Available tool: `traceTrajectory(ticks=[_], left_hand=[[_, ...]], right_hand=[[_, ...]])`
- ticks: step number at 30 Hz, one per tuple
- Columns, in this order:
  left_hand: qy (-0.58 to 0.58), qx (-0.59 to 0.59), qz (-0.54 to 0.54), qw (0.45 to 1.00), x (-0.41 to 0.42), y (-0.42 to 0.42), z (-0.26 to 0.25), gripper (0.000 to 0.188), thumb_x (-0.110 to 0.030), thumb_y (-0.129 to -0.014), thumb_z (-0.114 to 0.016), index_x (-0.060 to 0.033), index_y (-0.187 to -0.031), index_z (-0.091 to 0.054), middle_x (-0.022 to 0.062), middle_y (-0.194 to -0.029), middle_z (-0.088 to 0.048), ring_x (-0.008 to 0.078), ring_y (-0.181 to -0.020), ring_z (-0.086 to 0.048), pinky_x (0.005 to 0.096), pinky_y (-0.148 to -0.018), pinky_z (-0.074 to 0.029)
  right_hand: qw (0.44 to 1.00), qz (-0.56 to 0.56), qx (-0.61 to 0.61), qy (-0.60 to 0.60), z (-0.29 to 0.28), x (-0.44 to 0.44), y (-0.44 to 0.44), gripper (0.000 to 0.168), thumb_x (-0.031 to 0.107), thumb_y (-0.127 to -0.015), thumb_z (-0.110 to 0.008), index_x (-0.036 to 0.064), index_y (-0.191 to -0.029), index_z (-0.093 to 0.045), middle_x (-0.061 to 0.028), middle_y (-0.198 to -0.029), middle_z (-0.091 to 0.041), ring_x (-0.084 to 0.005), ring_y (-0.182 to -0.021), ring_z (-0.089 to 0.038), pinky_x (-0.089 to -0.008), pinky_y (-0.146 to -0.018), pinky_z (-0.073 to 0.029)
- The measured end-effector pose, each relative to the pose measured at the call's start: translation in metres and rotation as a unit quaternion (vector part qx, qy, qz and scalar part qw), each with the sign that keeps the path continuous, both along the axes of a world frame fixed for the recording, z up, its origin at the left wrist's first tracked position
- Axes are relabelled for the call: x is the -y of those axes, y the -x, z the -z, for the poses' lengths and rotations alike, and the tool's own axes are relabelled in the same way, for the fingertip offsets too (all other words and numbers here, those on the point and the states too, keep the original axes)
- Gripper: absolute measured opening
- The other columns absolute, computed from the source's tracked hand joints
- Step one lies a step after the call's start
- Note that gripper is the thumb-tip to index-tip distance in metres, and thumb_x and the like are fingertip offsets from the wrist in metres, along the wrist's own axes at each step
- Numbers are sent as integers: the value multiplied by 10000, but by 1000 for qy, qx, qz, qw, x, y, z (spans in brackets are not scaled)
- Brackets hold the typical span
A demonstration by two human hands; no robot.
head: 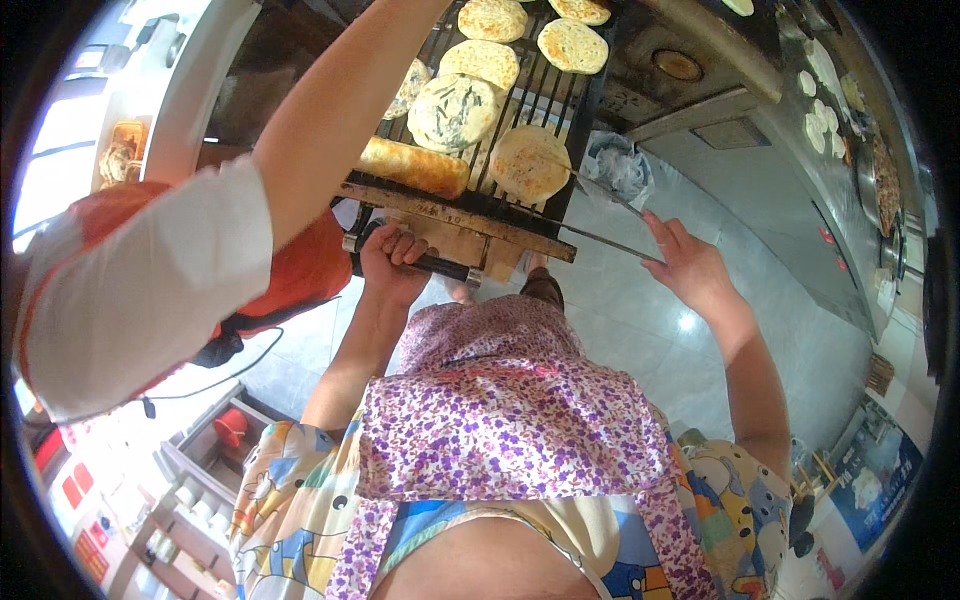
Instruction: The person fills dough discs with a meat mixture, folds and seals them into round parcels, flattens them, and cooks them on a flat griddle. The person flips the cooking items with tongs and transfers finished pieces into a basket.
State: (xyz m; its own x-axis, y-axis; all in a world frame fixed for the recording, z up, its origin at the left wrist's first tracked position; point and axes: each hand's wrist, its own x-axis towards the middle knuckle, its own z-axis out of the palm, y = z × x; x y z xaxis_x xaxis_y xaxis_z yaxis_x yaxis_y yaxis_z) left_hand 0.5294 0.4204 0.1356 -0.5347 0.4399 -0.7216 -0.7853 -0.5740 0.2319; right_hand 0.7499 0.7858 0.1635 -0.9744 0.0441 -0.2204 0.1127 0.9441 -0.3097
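Observation:
My left hand (395, 259) grips the black bar handle (442, 268) on the front of a pulled-out slatted metal rack (517, 214). In my right hand (694, 262) is a pair of long thin metal tongs (600, 238), its two arms spread. One arm reaches over a browned round flatbread (530, 163) at the rack's front right, the other passes low beside its near edge. Left of it lies a golden rolled bread (416, 166). Behind these sit a pale flatbread with dark green filling (452, 112) and several lightly browned round flatbreads (573, 46).
Another person's arm (337, 112) stretches over the rack from the left. A bin with a clear plastic liner (619, 169) stands on the floor right of the rack. Farther right is a metal counter (787, 157) with dough pieces (821, 124) and a pan of filling (886, 180).

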Motion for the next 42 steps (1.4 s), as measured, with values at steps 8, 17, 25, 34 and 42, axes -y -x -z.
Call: traceTrajectory(ticks=[8,17,25,34,42], left_hand=[[54,1,-1,999,-1,17,-12,426,-195,-885,-489,-195,-518,-273,-32,-433,-256,136,-442,-317,322,-657,-364],[49,36,-17,998,0,15,-14,431,-214,-873,-494,-204,-519,-248,-16,-430,-240,158,-444,-317,326,-640,-335],[42,68,-25,996,7,15,-8,421,-212,-863,-507,-198,-525,-255,-14,-449,-255,165,-470,-341,334,-660,-339],[48,70,-37,996,6,21,-6,355,-199,-869,-509,-177,-576,-311,-8,-478,-263,178,-509,-341,350,-632,-343],[70,37,-56,995,4,18,-5,360,-154,-854,-548,-184,-576,-321,-13,-470,-272,141,-478,-331,260,-503,-324]], right_hand=[[997,15,-56,-55,1,-39,79,599,293,-868,-653,113,-1386,-411,-131,-1089,-558,-329,-797,-640,-426,-643,-545],[989,-2,-130,76,-9,6,158,548,296,-891,-629,111,-1365,-427,-157,-1085,-584,-367,-786,-641,-451,-656,-541],[979,-165,-107,-56,-25,68,281,549,285,-855,-653,58,-1316,-458,-129,-1056,-581,-329,-763,-655,-422,-665,-539],[969,-110,-198,-102,-14,16,309,491,267,-876,-636,86,-1308,-490,-107,-1035,-607,-293,-790,-662,-421,-603,-535],[946,76,-36,312,-11,-22,171,477,258,-945,-580,78,-1371,-463,-141,-1157,-631,-221,-1020,-617,-341,-899,-461]])
